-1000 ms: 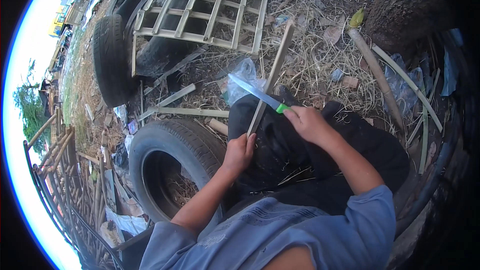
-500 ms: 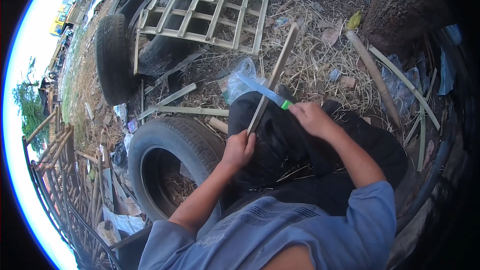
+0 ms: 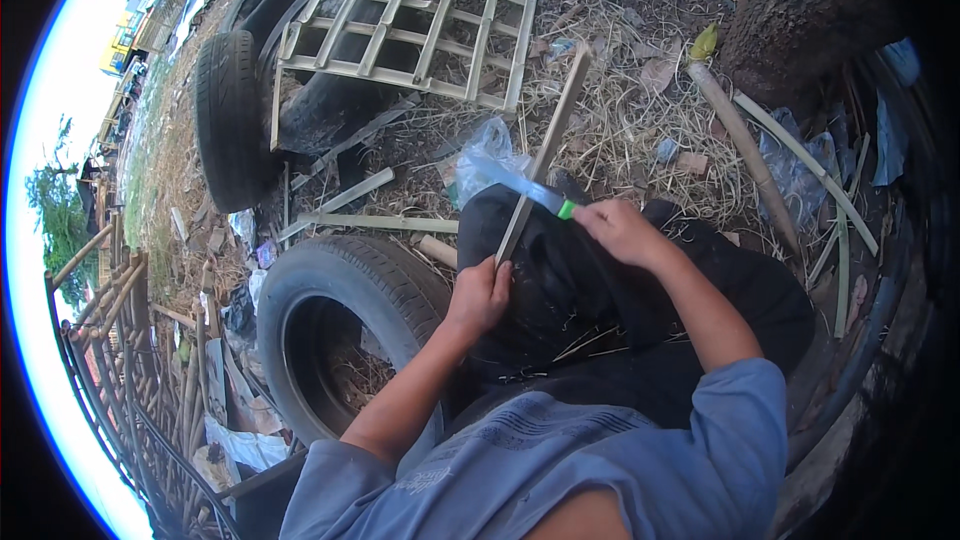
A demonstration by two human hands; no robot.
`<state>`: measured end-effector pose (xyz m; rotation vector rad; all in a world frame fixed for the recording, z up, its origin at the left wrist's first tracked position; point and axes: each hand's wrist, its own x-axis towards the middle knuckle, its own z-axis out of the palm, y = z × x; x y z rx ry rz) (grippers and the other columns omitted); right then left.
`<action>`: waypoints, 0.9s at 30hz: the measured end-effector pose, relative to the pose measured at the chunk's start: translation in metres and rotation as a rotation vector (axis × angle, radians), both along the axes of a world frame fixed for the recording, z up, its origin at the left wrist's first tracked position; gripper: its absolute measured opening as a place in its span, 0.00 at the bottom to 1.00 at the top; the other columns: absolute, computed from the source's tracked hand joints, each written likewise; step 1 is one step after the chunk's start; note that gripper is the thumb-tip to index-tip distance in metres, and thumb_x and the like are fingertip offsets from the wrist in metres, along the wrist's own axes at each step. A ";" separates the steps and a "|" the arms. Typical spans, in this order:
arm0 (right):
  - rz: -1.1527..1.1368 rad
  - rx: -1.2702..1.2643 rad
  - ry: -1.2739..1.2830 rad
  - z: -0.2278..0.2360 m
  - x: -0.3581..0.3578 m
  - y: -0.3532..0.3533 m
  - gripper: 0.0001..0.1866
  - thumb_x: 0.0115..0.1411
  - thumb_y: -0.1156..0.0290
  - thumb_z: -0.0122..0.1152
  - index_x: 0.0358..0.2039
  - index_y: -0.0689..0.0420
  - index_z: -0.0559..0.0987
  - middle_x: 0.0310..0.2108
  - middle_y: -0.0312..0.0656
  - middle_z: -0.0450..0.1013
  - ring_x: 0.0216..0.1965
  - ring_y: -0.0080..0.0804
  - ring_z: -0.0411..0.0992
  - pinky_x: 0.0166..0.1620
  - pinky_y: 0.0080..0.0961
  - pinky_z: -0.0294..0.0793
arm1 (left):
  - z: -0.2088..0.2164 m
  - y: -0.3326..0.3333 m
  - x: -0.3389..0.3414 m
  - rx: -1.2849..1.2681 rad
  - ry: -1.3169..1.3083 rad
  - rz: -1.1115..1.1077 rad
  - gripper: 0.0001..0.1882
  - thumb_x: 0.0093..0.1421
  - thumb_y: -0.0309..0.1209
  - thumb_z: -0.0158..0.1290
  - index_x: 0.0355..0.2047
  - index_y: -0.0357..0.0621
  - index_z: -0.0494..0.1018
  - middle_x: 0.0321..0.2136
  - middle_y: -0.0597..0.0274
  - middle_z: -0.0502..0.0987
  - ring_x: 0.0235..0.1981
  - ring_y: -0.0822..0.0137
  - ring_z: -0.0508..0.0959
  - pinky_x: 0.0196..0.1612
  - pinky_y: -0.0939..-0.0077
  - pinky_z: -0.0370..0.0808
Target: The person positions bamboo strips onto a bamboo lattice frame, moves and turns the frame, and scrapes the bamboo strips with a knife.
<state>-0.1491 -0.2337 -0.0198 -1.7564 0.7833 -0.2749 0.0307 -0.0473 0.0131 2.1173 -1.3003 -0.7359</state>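
My left hand [image 3: 480, 295] is closed around the lower end of a bamboo strip [image 3: 560, 118], which slants up and away over my knee. In my right hand [image 3: 618, 230] is the green handle of a knife [image 3: 530, 187]. Its blade crosses the strip about midway and points to the left, slightly smeared by motion. Beneath both hands are my dark trousers [image 3: 560, 310], with a few thin shavings on them.
A tyre [image 3: 290, 360] lies by my left leg, and another tyre [image 3: 222, 120] stands farther off. Beyond them is a bamboo lattice [image 3: 420, 75]. A bamboo pole [image 3: 745, 155] and tree trunk [image 3: 800, 20] are at right. Dry shavings [image 3: 640, 130] and a plastic bag [image 3: 490, 155] litter the ground.
The knife has moved slightly left and up along the strip, with the right hand shifting a little left. The left hand keeps its hold, and the strip's far end has tipped slightly left.
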 end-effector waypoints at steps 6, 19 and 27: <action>0.031 0.048 0.029 -0.001 -0.003 0.014 0.26 0.64 0.52 0.47 0.28 0.66 0.76 0.19 0.53 0.71 0.23 0.44 0.70 0.32 0.35 0.68 | -0.002 0.003 0.000 0.026 -0.002 0.002 0.14 0.62 0.34 0.46 0.27 0.34 0.70 0.21 0.39 0.73 0.28 0.38 0.74 0.31 0.51 0.70; -0.066 0.744 -0.066 0.004 -0.014 0.011 0.32 0.64 0.39 0.38 0.15 0.53 0.63 0.10 0.30 0.58 0.07 0.18 0.55 0.11 0.19 0.58 | 0.000 -0.001 -0.002 -0.039 0.001 0.028 0.16 0.63 0.36 0.46 0.26 0.33 0.70 0.18 0.39 0.71 0.22 0.41 0.73 0.29 0.56 0.69; -0.342 0.132 -0.331 0.060 -0.015 0.067 0.14 0.51 0.64 0.69 0.28 0.62 0.77 0.20 0.31 0.68 0.24 0.17 0.66 0.31 0.19 0.69 | 0.028 -0.036 -0.039 -0.187 0.546 0.064 0.12 0.69 0.37 0.39 0.36 0.42 0.65 0.22 0.74 0.65 0.24 0.83 0.66 0.30 0.85 0.69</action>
